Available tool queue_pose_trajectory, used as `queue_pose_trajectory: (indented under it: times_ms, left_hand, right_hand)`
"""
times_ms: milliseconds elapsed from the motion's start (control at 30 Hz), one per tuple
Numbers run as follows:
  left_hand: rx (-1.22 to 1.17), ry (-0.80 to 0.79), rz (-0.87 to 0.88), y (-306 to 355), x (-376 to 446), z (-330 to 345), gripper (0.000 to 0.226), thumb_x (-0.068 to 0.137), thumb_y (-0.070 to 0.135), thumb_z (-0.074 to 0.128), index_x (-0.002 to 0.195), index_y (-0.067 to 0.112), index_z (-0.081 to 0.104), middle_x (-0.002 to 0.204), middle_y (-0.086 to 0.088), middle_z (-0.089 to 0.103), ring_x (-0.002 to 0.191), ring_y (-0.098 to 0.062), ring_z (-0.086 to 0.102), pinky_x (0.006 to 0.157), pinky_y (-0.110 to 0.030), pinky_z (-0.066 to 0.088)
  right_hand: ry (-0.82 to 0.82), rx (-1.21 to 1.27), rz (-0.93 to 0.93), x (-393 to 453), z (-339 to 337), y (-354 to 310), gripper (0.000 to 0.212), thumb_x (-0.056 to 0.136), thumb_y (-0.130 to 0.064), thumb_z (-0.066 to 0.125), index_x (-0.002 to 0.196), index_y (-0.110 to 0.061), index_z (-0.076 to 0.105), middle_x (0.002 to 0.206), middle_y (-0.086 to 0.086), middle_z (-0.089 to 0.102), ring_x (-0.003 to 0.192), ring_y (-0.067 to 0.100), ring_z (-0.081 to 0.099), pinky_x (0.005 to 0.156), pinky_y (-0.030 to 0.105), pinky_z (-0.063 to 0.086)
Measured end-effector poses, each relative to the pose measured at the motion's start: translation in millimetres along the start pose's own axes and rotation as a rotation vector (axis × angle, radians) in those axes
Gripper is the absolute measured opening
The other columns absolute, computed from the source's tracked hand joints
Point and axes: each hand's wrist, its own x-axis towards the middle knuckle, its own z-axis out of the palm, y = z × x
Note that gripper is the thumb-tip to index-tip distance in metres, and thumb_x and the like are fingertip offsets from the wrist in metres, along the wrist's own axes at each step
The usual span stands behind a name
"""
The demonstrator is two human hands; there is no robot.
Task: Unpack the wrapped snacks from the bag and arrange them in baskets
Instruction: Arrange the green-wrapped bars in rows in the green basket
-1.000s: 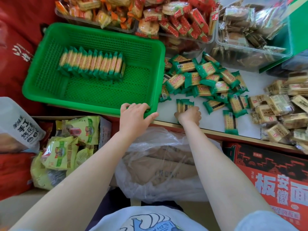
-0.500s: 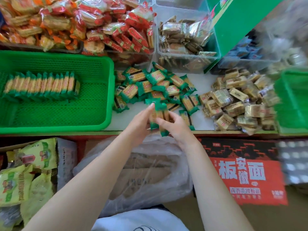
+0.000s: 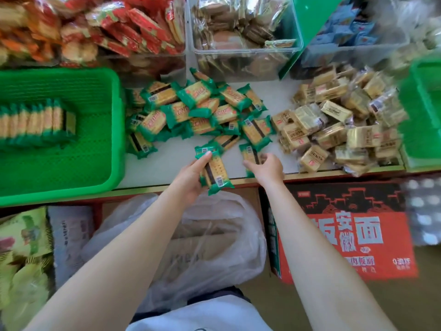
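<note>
My left hand [image 3: 191, 174] grips a small stack of green-wrapped cracker packs [image 3: 214, 170] above the table's front edge. My right hand [image 3: 266, 167] curls its fingers around another green pack [image 3: 249, 154] lying at the near side of the loose green pile [image 3: 200, 108]. The green basket [image 3: 114, 144] on the left holds a neat upright row of the same packs [image 3: 35, 121]. A pile of tan-wrapped snacks [image 3: 338, 125] lies to the right. Below the table, between my arms, sits a clear plastic bag [image 3: 214, 237].
Clear bins of red-wrapped [image 3: 133, 27] and brown-wrapped snacks [image 3: 241, 39] stand at the back. A second green basket [image 3: 422, 115] sits at the right edge. Under the table are a red noodle carton [image 3: 346, 230] and yellow-green bags [image 3: 26, 237].
My right hand let go of the stack and reached forward-right to another green pack. The left hand now holds the stack alone. The view shifted right.
</note>
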Motion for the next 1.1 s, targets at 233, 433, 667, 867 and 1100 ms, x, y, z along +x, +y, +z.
queue_pose_trajectory:
  times_ms: [233, 433, 667, 867, 1100]
  left_hand:
    - [0.038, -0.004, 0.015, -7, 1, -18, 0.025, 0.092, 0.014, 0.069, 0.115, 0.013, 0.059, 0.104, -0.008, 0.074, 0.091, -0.024, 0.073, 0.073, -0.043, 0.06]
    - [0.069, -0.068, 0.044, -5, -1, -19, 0.057, 0.082, 0.045, 0.074, 0.127, 0.016, 0.056, 0.118, -0.011, 0.071, 0.106, -0.031, 0.07, 0.083, -0.047, 0.059]
    - [-0.082, -0.083, -0.022, 1, 2, -11, 0.064, 0.077, 0.037, 0.075, 0.132, 0.009, 0.058, 0.121, -0.013, 0.071, 0.101, -0.027, 0.071, 0.087, -0.039, 0.058]
    - [-0.107, -0.037, -0.029, 3, 5, -15, 0.072, 0.068, 0.046, 0.077, 0.128, 0.01, 0.061, 0.114, -0.011, 0.074, 0.103, -0.027, 0.072, 0.09, -0.041, 0.056]
    - [-0.088, 0.004, -0.033, 9, 1, -23, 0.053, 0.084, 0.043, 0.072, 0.124, 0.011, 0.062, 0.114, -0.012, 0.074, 0.103, -0.028, 0.072, 0.091, -0.041, 0.056]
  right_hand:
    - [0.04, -0.098, -0.063, -11, 21, -6, 0.056, 0.079, -0.043, 0.074, 0.12, -0.011, 0.055, 0.12, 0.009, 0.058, 0.115, 0.03, 0.055, 0.099, 0.045, 0.044]
    - [-0.288, 0.541, -0.193, -52, -3, -26, 0.022, 0.088, -0.031, 0.075, 0.106, -0.022, 0.065, 0.1, -0.008, 0.07, 0.09, 0.005, 0.066, 0.073, 0.017, 0.05]
    - [0.036, 0.54, -0.146, -4, -19, -23, 0.018, 0.091, -0.029, 0.071, 0.106, -0.019, 0.069, 0.098, -0.004, 0.064, 0.093, 0.013, 0.059, 0.079, 0.027, 0.049]
    - [0.104, 0.276, -0.026, 47, 0, -27, 0.066, 0.084, -0.032, 0.079, 0.14, -0.014, 0.048, 0.141, 0.01, 0.048, 0.13, 0.026, 0.047, 0.11, 0.04, 0.04]
    - [-0.036, 0.577, 0.111, 33, 12, -26, 0.044, 0.088, -0.039, 0.075, 0.116, -0.01, 0.059, 0.101, 0.006, 0.067, 0.075, 0.017, 0.06, 0.064, 0.029, 0.053]
